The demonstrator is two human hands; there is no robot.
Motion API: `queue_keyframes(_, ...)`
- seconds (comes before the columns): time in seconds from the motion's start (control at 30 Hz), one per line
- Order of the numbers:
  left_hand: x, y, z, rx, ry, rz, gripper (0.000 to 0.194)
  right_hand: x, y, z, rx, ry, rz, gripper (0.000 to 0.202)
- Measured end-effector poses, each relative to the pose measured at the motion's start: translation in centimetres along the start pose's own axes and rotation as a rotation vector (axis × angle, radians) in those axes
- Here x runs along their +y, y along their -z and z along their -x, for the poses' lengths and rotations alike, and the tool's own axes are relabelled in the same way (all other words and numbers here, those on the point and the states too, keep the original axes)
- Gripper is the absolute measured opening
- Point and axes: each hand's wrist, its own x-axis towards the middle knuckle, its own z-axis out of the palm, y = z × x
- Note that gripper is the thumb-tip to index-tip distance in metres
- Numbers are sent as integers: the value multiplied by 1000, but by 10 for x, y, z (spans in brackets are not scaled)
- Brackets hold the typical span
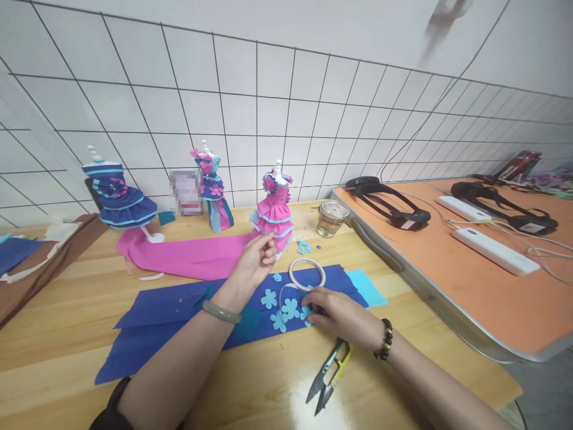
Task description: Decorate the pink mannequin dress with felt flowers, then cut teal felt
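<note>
Lying flat, lobed light-blue flowers (290, 309) border the right hand (339, 313).

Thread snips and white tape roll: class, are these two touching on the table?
Apart. The head view shows it: the right hand and blue fabric appear between the thread snips and the white tape roll.

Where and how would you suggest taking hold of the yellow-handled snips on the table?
I'd pinch the yellow handle, coming from above and the right. The snips lie on the table with their dark blades apart and pointing toward the wearer, so the handle end, close to the right hand, looks the safer grip.
</note>
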Motion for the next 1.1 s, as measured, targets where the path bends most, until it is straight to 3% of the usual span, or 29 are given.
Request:
queue_keyframes(0.37,0,3,-2,-5,3,4,17,6,3,-3,-20,-84,-362,4)
queue_keyframes(0.57,0,3,-2,-13,-3,7,13,5,6,-11,-64,-131,-746,24)
queue_keyframes(0.8,0,3,-3,-24,-14,-16,17,-16,31,-33,115,-2,-608,46)
queue_keyframes(1.0,-1,6,-4,-13,-44,-49,21,-27,47,-69,329,84,-738,34)
queue_keyframes(1.1,-1,6,-4,-9,-50,-64,23,-28,46,-87,355,101,-834,31)
